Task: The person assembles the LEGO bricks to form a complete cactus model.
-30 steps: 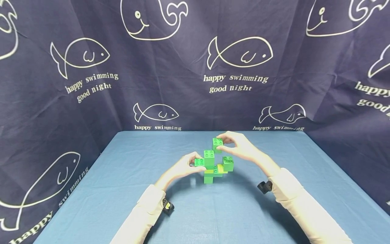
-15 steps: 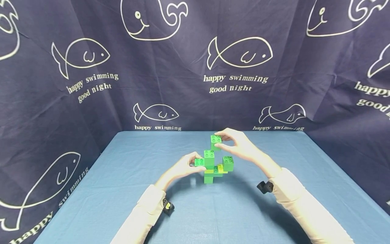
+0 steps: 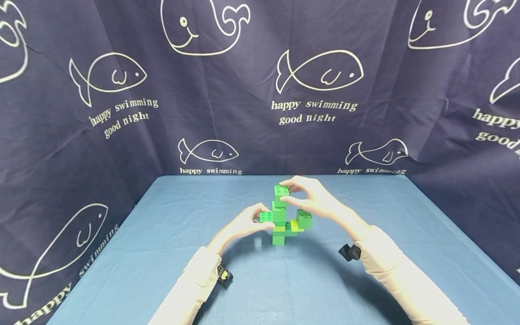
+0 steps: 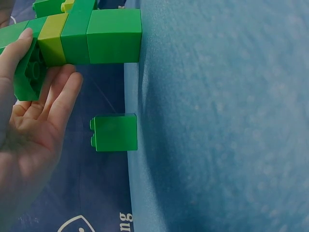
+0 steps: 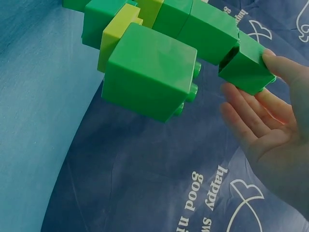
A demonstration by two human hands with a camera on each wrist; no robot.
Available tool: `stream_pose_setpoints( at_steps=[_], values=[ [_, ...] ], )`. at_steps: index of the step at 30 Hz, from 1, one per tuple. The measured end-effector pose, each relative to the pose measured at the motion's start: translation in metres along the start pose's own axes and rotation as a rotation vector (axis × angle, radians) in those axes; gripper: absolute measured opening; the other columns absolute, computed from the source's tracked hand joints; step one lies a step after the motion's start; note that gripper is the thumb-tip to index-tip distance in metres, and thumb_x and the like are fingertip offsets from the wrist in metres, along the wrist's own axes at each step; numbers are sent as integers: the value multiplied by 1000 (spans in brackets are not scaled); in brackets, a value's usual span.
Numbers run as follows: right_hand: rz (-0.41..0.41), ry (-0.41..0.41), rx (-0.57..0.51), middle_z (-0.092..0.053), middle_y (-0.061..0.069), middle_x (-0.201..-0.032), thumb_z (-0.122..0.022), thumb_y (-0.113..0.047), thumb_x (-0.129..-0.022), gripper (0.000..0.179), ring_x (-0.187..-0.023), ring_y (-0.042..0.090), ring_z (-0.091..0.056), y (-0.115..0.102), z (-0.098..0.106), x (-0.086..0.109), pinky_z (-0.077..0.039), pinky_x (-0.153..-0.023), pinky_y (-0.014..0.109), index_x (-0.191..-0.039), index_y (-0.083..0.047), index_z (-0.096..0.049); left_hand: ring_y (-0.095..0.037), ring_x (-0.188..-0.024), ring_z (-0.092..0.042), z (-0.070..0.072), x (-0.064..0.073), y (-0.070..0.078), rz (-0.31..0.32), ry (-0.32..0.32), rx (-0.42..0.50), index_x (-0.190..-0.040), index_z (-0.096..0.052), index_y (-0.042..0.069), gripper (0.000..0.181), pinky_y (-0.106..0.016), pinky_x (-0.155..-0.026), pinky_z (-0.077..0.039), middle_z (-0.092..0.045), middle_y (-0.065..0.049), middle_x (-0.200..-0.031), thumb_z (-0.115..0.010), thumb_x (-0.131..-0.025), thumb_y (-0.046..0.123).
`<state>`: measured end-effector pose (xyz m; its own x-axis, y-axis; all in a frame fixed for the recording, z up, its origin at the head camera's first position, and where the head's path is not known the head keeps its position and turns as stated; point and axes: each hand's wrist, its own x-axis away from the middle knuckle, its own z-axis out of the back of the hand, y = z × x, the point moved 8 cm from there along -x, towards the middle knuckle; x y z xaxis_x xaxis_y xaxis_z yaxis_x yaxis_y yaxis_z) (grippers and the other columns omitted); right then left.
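A tower of green toy building bricks [image 3: 278, 238] with a yellow-green layer stands upright on the table. My left hand [image 3: 243, 222] grips it at mid-height, thumb on the near side and fingers behind, around a green brick [image 3: 266, 216] that juts out left. On the right, a side arm carries a yellow brick [image 3: 295, 225] and a green brick [image 3: 304, 218]. My right hand [image 3: 312, 197] pinches another green brick [image 3: 281, 193] between thumb and fingers over the tower's top. In the right wrist view this held brick [image 5: 247, 65] sits tilted against the top, a dark gap showing at one edge.
A separate green brick [image 4: 116, 133] stands on the table beside the tower in the left wrist view; the left hand hides it in the head view. Blue cloth [image 3: 260, 293] covers the table. A dark fish-patterned curtain [image 3: 252, 113] hangs behind and at both sides.
My right hand has carried its brick left, then down onto the tower's top, from a spot behind and to the right. My left hand and the tower have stayed in place.
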<state>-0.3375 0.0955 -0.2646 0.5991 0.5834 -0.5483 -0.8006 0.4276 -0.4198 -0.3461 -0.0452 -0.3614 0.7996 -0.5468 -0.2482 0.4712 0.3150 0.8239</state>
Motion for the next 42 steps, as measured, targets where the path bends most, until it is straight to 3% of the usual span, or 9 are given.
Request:
stream_pose_setpoints(
  at_steps=[18, 27, 34, 42],
  values=[
    [18, -15, -27, -68, 3, -97, -77, -15, -77, 35, -85, 14, -66, -3, -7, 3, -54, -79, 33, -110, -6, -65, -3, -78, -60, -3, 2, -2, 5, -6, 24, -98, -58, 4, 21, -25, -80, -50, -66, -3, -86, -71, -83, 11],
    [-19, -19, -70, -69, 3, -94, -76, -16, -79, 35, -84, 16, -67, 2, -11, 4, -54, -81, 33, -111, -7, -65, -4, -77, -59, -3, 2, -2, 15, -1, 36, -99, -57, 2, 23, -29, -80, -51, -64, -3, -84, -71, -82, 11],
    [-14, -2, -112, -68, 4, -92, -75, -12, -79, 36, -84, 15, -65, 3, -13, 7, -55, -81, 32, -113, -5, -63, -9, -80, -62, -8, -8, -37, 11, 2, 67, -99, -58, 7, 25, -29, -80, -52, -66, -3, -87, -73, -82, 17],
    [-65, 36, -136, -68, 4, -101, -74, -13, -80, 38, -90, 15, -66, 10, -17, 8, -52, -87, 29, -116, -7, -61, -7, -77, -62, -3, -9, -34, 8, 15, 33, -100, -58, 9, 25, -26, -79, -51, -66, -2, -84, -73, -82, 18]
  ],
)
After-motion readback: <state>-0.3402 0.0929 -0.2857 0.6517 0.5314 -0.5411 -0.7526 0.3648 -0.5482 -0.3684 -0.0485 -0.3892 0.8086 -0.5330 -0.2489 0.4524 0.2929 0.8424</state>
